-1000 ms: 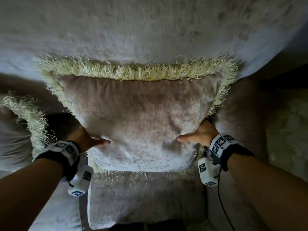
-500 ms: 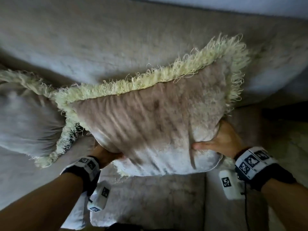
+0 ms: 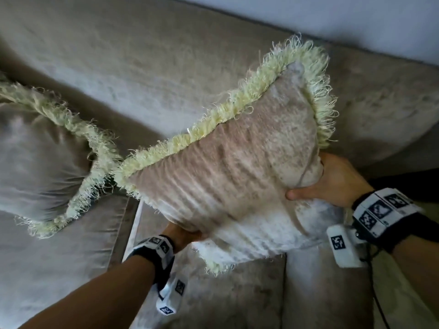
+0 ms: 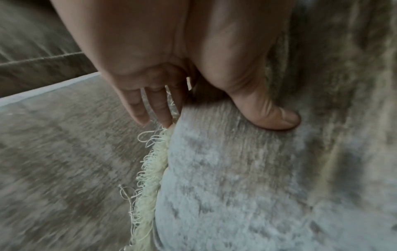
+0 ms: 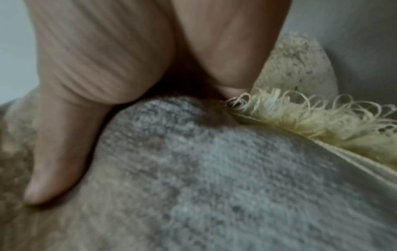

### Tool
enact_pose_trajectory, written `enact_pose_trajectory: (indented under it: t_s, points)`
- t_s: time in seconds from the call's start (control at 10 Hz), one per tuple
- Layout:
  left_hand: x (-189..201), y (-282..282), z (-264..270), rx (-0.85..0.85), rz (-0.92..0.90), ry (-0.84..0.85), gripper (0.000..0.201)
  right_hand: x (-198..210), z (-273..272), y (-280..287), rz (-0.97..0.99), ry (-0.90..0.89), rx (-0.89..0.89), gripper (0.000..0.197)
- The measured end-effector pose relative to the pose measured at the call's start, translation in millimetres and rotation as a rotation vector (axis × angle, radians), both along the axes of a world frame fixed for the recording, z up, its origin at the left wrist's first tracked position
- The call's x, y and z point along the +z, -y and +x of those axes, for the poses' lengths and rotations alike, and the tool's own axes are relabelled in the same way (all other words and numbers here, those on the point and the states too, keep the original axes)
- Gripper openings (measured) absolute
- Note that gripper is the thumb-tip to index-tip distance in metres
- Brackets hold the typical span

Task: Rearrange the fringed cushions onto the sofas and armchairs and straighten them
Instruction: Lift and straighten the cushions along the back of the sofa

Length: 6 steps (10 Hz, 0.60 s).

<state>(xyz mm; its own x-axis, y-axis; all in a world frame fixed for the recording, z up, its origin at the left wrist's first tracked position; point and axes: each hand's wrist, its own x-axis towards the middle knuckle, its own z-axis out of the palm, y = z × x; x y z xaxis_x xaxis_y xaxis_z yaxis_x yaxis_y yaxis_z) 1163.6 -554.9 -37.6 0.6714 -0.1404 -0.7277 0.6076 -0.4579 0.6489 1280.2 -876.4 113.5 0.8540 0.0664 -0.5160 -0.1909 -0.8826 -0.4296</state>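
Observation:
A beige velvet cushion with pale yellow fringe hangs tilted above the sofa seat, its right top corner raised. My left hand grips its lower left edge from below, thumb on the front face and fingers behind. My right hand grips its right edge, thumb across the front and fingers hidden behind the fringe. A second fringed cushion leans on the sofa at the left.
The sofa backrest fills the upper view, with a pale wall above it. A seam between seat cushions runs below the held cushion. Dark floor shows past the sofa's right side.
The cushion has come off the backrest, moved left and tilted, right corner up. Both hands keep their hold, the left now under the lower edge. The second cushion has come further into view.

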Motion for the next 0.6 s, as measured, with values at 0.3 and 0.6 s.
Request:
enact_pose_trajectory:
  t_s: [0.3,0.6]
  points:
    - [-21,-5,1,-0.060,0.064,0.032,0.028,-30,-5,7,0.069,0.116,-0.092,0.114]
    - [93,-23,36,-0.204,0.344,0.152,0.051,23,-58,-13,-0.097,0.200,-0.254,0.088]
